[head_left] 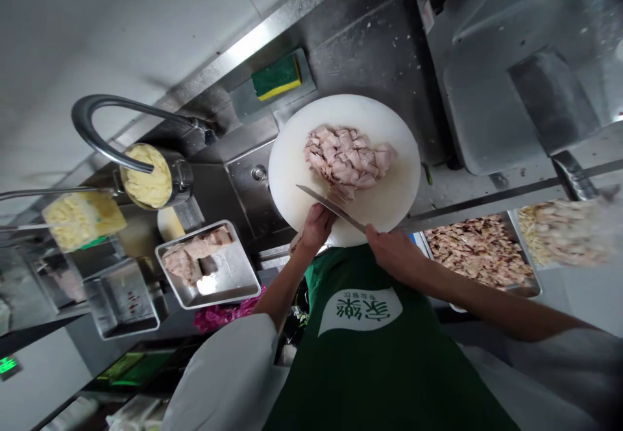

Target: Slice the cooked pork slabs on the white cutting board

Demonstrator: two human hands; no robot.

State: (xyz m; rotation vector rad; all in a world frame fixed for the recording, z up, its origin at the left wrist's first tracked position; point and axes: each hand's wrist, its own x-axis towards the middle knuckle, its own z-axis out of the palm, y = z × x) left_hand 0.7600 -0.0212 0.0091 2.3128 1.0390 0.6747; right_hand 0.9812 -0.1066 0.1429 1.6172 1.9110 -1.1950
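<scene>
Knife: lay slantwise over the near part of the board, handle end in the right grip, tip pointing past the left grip.
Right grip: was wrapped round the knife, with nothing else showing in it. An even stroke called for a firm hold here and an easy wrist.
Left grip: was bent in close beside the blade. Whether it was pinching meat or only pressing could not be told, since the fingers hid what lay under them. So near the edge, tucked fingertips with knuckles toward the steel would have been the safe way.
Meat: sat as a heap of cut pieces on the board, just beyond both grips, most of it on the far side of the knife. Good work meant like-sized pieces, a drawing cut rather than a straight push, and the heap clear of the cutting line.
Board: reached out beyond both grips and seemed to overlap the sink, so it was worth making sure that it did not rock.
Left tray: stood left of the left grip, well apart, with large slabs in it.
Right tray: stood right of the right grip, full of chopped pieces.
Sponge: lay well beyond the left grip, past the board.
</scene>
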